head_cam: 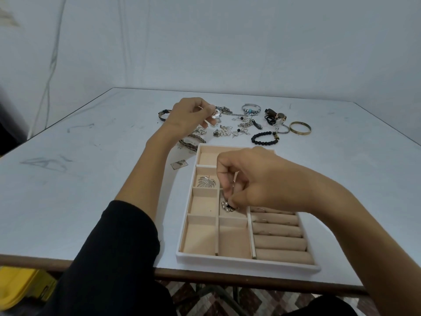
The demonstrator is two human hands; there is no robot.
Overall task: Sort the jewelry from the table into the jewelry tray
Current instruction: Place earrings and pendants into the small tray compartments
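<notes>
A beige jewelry tray (247, 261) with square compartments and ring rolls lies on the table near its front edge. My right hand (259, 181) hovers over the tray's middle, fingertips pinched on a pearl cluster earring (226, 205) resting in a middle compartment. A silver leaf-shaped earring (206, 181) lies in a compartment further back on the left. My left hand (190, 116) is raised over the loose jewelry pile (237, 126) beyond the tray, pinching a round silver filigree earring (216, 114).
Beyond the tray lie a black bead bracelet (265, 137), a gold bangle (300, 128), a silver charm bracelet (250, 109), a watch (276, 117) and braided bracelets (192, 142). A small metal plate (179, 164) lies left of the tray. A yellow box (20, 288) sits below the table.
</notes>
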